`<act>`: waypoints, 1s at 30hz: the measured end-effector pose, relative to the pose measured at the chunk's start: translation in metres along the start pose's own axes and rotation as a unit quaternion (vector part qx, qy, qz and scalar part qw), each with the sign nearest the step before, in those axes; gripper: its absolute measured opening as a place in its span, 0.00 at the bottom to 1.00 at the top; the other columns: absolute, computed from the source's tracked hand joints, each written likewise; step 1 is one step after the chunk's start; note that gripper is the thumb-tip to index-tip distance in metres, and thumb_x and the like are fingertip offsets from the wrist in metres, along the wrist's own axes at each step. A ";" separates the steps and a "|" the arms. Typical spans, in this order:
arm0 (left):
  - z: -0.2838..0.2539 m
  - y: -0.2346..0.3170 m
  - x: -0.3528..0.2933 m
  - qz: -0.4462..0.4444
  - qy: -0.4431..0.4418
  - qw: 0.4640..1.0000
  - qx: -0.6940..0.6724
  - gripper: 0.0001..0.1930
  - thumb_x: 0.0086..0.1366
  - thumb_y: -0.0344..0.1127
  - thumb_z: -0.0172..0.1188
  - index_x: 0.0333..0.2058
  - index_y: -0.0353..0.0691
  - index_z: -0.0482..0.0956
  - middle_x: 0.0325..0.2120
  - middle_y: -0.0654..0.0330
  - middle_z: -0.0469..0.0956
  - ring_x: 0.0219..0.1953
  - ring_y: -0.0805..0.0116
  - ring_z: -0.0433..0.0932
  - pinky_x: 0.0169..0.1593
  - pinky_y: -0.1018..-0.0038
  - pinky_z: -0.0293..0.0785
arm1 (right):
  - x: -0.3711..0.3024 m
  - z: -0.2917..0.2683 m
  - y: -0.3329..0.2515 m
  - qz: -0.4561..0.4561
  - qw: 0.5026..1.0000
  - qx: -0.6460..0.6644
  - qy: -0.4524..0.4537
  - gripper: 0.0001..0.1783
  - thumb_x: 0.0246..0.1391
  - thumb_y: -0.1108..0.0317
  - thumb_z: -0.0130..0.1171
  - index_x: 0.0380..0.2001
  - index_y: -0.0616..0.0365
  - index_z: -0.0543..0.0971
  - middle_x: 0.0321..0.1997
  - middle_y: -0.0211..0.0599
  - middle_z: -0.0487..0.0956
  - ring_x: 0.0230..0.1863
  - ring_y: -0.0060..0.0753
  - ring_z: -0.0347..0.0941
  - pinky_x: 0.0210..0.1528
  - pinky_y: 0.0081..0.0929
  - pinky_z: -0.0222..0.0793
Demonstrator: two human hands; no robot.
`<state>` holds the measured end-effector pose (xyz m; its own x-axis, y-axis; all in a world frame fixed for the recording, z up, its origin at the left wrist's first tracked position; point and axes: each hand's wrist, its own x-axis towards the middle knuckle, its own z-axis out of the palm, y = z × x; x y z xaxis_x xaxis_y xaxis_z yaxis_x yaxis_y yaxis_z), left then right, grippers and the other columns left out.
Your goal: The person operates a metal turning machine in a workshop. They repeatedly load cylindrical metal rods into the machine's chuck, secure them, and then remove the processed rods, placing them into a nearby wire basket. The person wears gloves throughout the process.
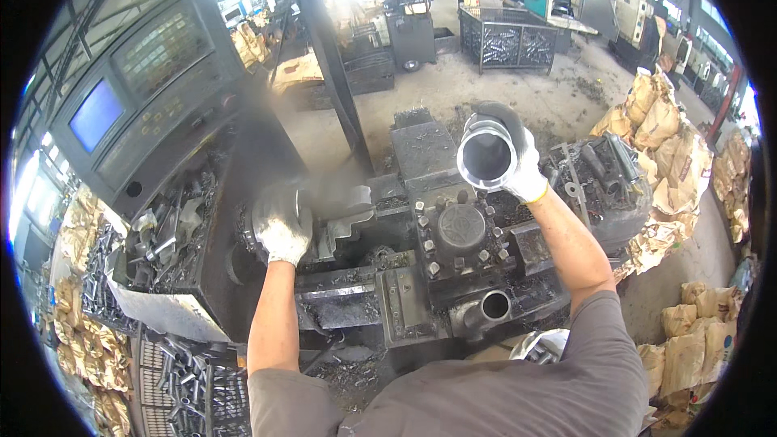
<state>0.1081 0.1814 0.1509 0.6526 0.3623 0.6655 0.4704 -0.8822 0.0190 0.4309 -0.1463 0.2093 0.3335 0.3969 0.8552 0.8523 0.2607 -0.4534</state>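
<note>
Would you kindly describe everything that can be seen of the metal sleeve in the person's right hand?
The metal sleeve is hollow and round, with a bright, silvery rim and a darker grey inner wall. It looks like bare steel, and another shiny edge shows behind the mouth. Its open end faces the camera; the far end is hidden. The gloved right hand grips it around its far and right sides. In the picture it appears just above the bolted tool post.
</note>
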 end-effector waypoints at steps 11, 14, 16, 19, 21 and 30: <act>-0.077 0.169 -0.167 -0.306 -0.029 0.510 -0.803 0.35 0.68 0.37 0.72 0.69 0.36 0.66 0.56 0.53 0.79 0.57 0.59 0.81 0.63 0.60 0.77 | -0.104 0.083 -0.253 0.136 0.939 -0.217 -0.231 0.55 0.34 0.62 0.82 0.69 0.59 0.69 0.60 0.53 0.79 0.55 0.60 0.82 0.54 0.49 0.81; -0.084 0.170 -0.168 -0.465 -0.134 0.409 -0.774 0.27 0.68 0.33 0.70 0.64 0.39 0.72 0.52 0.56 0.81 0.54 0.61 0.81 0.59 0.60 0.79 | -0.198 0.091 -0.239 0.327 0.860 -0.191 -0.343 0.56 0.47 0.45 0.79 0.74 0.54 0.63 0.61 0.60 0.79 0.56 0.65 0.81 0.56 0.54 0.79; -0.039 0.163 -0.195 -0.553 -0.209 0.338 -0.733 0.27 0.67 0.32 0.71 0.63 0.39 0.74 0.52 0.56 0.81 0.54 0.60 0.81 0.59 0.59 0.79 | -0.225 0.090 -0.216 0.490 0.697 -0.117 -0.510 0.53 0.54 0.43 0.74 0.75 0.58 0.62 0.55 0.62 0.84 0.54 0.61 0.84 0.57 0.51 0.78; -0.010 0.173 -0.222 -0.498 -0.227 0.422 -0.723 0.35 0.64 0.39 0.75 0.66 0.38 0.71 0.54 0.55 0.79 0.57 0.57 0.79 0.58 0.56 0.80 | -0.305 0.114 -0.181 0.392 0.822 -0.101 -0.401 0.41 0.57 0.48 0.72 0.70 0.52 0.71 0.50 0.54 0.85 0.49 0.54 0.85 0.52 0.47 0.81; -0.002 0.165 -0.232 -0.473 -0.254 0.340 -0.773 0.28 0.69 0.42 0.71 0.63 0.38 0.75 0.53 0.55 0.81 0.55 0.57 0.81 0.60 0.58 0.78 | -0.336 0.121 -0.162 0.180 0.843 -0.235 -0.450 0.27 0.62 0.55 0.69 0.61 0.54 0.79 0.42 0.47 0.85 0.45 0.48 0.85 0.48 0.42 0.82; -0.015 0.120 -0.246 -0.481 -0.271 0.177 -0.815 0.30 0.80 0.61 0.47 0.55 0.38 0.82 0.48 0.50 0.87 0.51 0.47 0.86 0.53 0.53 0.83 | -0.419 -0.184 -0.242 0.785 0.535 0.018 -0.311 0.18 0.48 0.63 0.74 0.43 0.55 0.87 0.23 0.28 0.81 0.21 0.25 0.79 0.20 0.31 0.71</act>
<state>-0.0047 -0.0179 0.0005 0.9054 0.1670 -0.3904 0.0098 0.9109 0.4125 0.1594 -0.5378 0.0071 0.4196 0.3647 -0.8312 -0.2935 -0.8120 -0.5045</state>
